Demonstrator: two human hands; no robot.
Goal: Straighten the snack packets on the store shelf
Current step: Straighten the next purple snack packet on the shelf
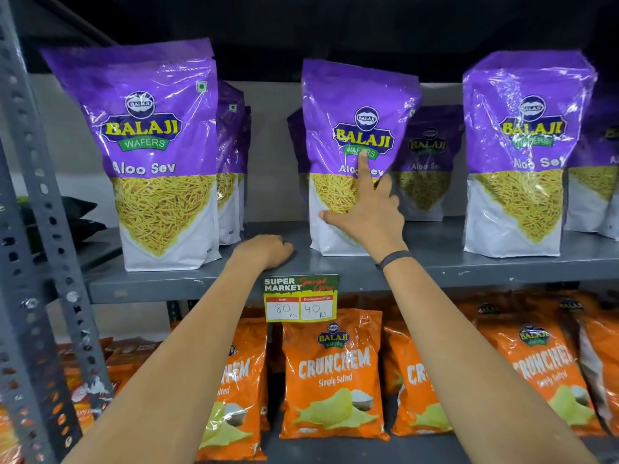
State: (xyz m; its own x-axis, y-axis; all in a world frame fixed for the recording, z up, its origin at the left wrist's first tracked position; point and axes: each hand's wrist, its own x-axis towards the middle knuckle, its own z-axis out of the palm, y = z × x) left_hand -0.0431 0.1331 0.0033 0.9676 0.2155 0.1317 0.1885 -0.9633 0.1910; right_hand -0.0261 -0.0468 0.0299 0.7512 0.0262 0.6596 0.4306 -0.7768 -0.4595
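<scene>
Three rows of purple Aloo Sev packets stand on the grey upper shelf [435, 262]. The left front packet [150, 155] and the right front packet [522, 152] stand upright. The middle front packet [348, 105] leans slightly to the right. My right hand [368, 212] lies flat against its front, fingers spread, forefinger pointing up at the logo, thumb near its lower left edge. My left hand [268, 251] rests curled on the bare shelf between the left and middle rows, holding nothing. More purple packets stand behind each front one.
A price tag [300, 298] hangs from the shelf's front edge. Orange Crunchem packets [331, 373] fill the lower shelf. A perforated grey upright [37, 229] runs down the left side. Dark packets [72, 216] lie on the neighbouring rack at far left.
</scene>
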